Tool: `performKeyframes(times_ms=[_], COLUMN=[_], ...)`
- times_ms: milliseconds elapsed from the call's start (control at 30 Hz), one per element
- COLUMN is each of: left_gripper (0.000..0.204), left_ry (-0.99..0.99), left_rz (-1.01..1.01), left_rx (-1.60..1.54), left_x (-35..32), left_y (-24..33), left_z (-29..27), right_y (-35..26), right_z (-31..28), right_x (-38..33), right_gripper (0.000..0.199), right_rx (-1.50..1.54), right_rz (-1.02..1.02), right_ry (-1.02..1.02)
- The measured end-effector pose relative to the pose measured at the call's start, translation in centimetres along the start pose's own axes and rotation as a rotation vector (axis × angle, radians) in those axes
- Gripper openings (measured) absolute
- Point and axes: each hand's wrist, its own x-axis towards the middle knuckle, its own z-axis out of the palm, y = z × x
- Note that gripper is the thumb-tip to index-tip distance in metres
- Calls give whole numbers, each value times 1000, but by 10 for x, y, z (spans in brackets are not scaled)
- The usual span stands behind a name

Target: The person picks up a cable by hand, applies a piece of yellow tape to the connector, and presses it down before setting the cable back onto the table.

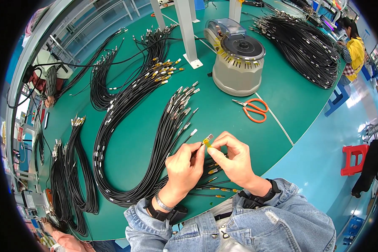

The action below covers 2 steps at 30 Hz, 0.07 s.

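Yellow label (pixel 206 142) on cable end (pixel 209 137), between both hands' fingertips (pixel 209 150).

Faded denim jacket sleeves, black wrist straps on both hands (pixel 184 168), silver bracelet on left wrist

A small yellow label (pixel 206 141) was seen at the centre of the frame, wrapped near a cable's metal end. Similar yellow labels (pixel 161 71) were seen on a cable bundle in the upper middle, on the green tabletop (pixel 277 90). No packages, signs or screens could be made out clearly.
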Motion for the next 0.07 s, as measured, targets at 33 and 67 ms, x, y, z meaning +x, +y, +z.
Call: performKeyframes(times_ms=[33,67], left_gripper=[11,11], left_ry=[0,-1], left_rz=[-3,-7], left_rx=[-1,-2], left_x=[0,0], left_y=[0,0], left_z=[0,0], right_y=[0,0], right_z=[0,0], right_x=[0,0], right_gripper=[6,5], right_rx=[-8,-17], right_rz=[-6,-13], right_ry=[1,3])
